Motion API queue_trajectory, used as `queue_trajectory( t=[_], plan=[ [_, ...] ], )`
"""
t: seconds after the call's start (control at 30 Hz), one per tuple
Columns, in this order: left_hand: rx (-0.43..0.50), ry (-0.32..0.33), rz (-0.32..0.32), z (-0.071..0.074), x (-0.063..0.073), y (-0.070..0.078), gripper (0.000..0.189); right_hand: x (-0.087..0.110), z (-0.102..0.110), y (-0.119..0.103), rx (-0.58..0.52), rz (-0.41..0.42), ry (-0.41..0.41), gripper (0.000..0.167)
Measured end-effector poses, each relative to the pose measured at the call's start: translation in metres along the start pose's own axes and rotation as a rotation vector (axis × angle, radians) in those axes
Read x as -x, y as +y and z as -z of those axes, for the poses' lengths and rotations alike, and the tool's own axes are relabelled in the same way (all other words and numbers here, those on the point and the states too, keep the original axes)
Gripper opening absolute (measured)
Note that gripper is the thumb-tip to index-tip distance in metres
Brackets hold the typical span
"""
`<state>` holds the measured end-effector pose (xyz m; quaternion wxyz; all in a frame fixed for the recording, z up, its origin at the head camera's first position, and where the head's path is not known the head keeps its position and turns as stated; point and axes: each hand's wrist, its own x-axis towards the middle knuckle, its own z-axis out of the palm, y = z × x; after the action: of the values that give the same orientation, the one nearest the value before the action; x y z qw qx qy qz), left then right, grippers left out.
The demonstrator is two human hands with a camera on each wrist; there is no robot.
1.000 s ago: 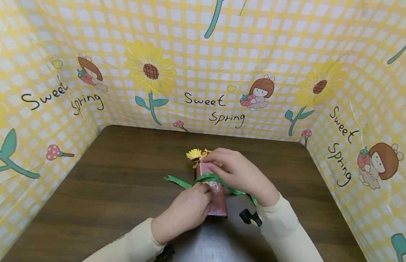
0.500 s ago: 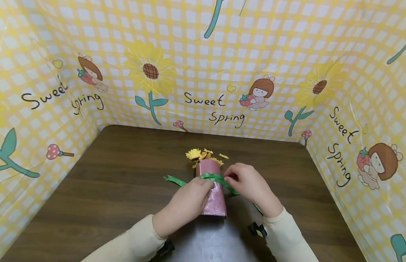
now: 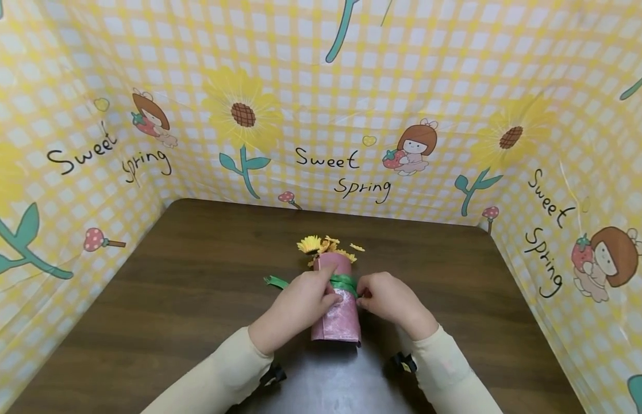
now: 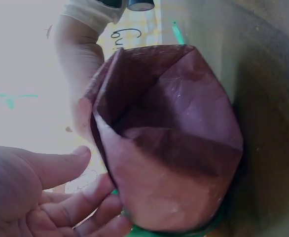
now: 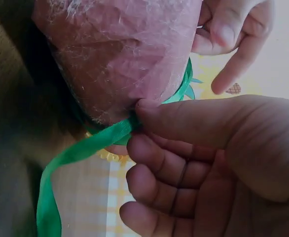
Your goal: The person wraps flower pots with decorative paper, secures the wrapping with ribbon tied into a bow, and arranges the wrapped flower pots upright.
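Observation:
A small bouquet in pink wrapping paper [image 3: 337,325] lies on the table, its yellow flowers [image 3: 310,244] at the far end. Green ribbon [image 3: 344,282] circles the paper below the blooms. My left hand [image 3: 297,302] rests on the wrapping's left side with thumb and forefinger apart; in the left wrist view its fingers [image 4: 92,202] touch the paper beside the hollow near end. On the other side, my right hand [image 3: 393,299] pinches the ribbon between thumb and forefinger, close against the wrapping. A loose ribbon tail [image 5: 48,192] hangs from that pinch in the right wrist view.
The dark wooden table [image 3: 196,299] is walled on its back and sides by yellow checked cloth [image 3: 321,103]. Another ribbon end [image 3: 276,282] lies left of the bouquet. A small loose yellow petal or bloom [image 3: 357,248] sits right of the flowers.
My right hand has come down from above the flowers to the ribbon at the wrapping's right side. My left hand has shifted slightly up the paper, its thumb and forefinger spreading.

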<state>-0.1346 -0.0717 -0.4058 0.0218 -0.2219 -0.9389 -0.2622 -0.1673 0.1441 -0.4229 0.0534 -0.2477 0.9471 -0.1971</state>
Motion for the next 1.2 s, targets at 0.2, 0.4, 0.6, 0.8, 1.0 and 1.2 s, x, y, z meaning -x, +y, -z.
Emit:
queue_trajectory(
  t=[0.2,0.4,0.6,0.8,1.0,1.2],
  plan=[
    [0.008,0.036,-0.010,-0.007,0.000,-0.003,0.042,0.002,0.005,0.000,0.004,0.086,0.003,0.013],
    [-0.076,0.117,-0.037,-0.008,0.004,-0.002,0.044,0.003,0.015,-0.002,0.015,0.050,0.109,0.011],
    [-0.127,0.104,-0.021,-0.010,0.004,0.000,0.037,0.001,0.012,-0.002,0.046,0.022,0.234,0.008],
    [-0.120,0.087,-0.018,-0.011,0.003,0.000,0.027,-0.002,0.004,-0.004,-0.035,-0.027,0.348,0.003],
    [-0.119,0.082,-0.065,-0.012,0.002,-0.002,0.020,-0.008,-0.006,-0.005,-0.149,-0.038,0.445,0.006],
    [-0.147,0.084,-0.113,-0.010,0.000,-0.002,0.023,-0.015,-0.015,-0.003,-0.249,-0.041,0.496,0.007]
  ],
)
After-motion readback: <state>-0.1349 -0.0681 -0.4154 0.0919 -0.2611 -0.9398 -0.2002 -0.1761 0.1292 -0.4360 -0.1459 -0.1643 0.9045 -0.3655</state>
